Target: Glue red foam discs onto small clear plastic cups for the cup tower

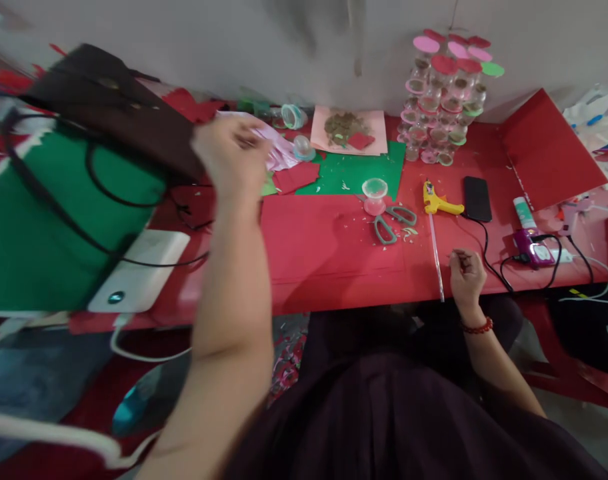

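Note:
My left hand is raised over the left side of the red table. Its fingers are closed on the edge of a dark brown bag, and the hand is smeared by motion. Under the bag lies a green sheet with black cords across it. My right hand rests at the table's front edge with its fingers curled in; I cannot make out anything in them. A thin glue stick lies just left of the right hand, below a yellow glue gun.
Scissors, a small clear cup, a green sheet, a pink card with dried bits, a tower of clear cups, a black phone, a red folder, cables and a white box lie on the table.

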`<state>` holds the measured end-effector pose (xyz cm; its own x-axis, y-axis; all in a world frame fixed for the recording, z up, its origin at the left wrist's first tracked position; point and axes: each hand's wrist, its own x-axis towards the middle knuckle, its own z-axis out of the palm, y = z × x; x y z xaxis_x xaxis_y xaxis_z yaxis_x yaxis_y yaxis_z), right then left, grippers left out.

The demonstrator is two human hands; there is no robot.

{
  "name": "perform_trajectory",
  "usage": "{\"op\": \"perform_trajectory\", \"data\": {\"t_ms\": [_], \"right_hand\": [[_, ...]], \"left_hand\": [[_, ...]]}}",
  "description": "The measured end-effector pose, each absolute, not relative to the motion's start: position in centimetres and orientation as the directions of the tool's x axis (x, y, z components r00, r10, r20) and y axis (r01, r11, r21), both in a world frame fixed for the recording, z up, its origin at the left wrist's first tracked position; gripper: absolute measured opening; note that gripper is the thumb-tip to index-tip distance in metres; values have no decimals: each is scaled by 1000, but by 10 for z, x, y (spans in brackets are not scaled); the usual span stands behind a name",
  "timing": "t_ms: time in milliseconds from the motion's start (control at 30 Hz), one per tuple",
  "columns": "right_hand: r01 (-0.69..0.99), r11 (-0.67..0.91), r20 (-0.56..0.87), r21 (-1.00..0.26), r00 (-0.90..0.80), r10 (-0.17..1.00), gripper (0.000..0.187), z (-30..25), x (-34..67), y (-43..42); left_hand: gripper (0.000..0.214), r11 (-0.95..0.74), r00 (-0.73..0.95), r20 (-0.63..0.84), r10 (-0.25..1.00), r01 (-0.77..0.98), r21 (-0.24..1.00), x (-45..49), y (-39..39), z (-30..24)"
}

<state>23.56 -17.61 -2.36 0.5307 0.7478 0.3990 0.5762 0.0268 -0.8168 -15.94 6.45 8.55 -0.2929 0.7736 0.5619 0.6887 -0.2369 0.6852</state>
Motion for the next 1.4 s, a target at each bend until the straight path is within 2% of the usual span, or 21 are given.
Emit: {"op": "perform_trajectory", "data": {"t_ms": [67,133,200,300,400,500,600,733,767,933,1067,1133,1267,1400], "right_hand": [[515,46,362,-856,534,764,27,-21,235,-176],[489,57,348,-870,529,774,30,-17,237,-173],[490,81,370,-868,530,763,33,-8,239,-163],[517,151,452,-842,525,721,36,15,238,-135],[526,252,515,-812,443,734,38,40,231,-94],[477,357,542,-803,339,769,29,53,219,-50],[476,377,528,-794,235,816,11,52,206,-19],[456,376,477,-807,126,870,7,38,192,-7],[442,373,462,-816,111,880,9,34,190,-8],[514,316,423,-797,102,900,22,21,191,-15],[546,322,457,-774,129,880,30,20,192,-12],[539,314,442,-782,124,889,33,19,191,-10],[415,303,363,-858,72,929,43,17,187,-10],[244,300,316,-922,28,948,49,16,183,-13]], "left_hand": [[26,-277,-261,408,875,421,864,-109,32,70],[17,-258,-210,315,926,259,931,-75,9,53],[13,-243,-199,269,942,146,959,-57,-1,38],[6,-231,-267,227,936,17,973,-49,3,22],[31,-232,-361,189,913,-79,969,-50,14,8],[47,-238,-318,204,926,-69,969,-50,22,-4],[41,-248,-162,250,955,31,968,-45,26,-10],[86,-209,71,201,977,120,971,-27,33,-12],[90,-219,107,206,973,131,967,-23,35,-14],[81,-307,143,281,949,214,927,-10,40,-26],[51,-309,138,289,947,163,937,-9,33,-23],[43,-289,112,277,954,114,950,-8,27,-16],[42,-299,115,293,949,44,953,-7,16,-2],[46,-374,159,356,921,99,922,-10,11,-1]]}}
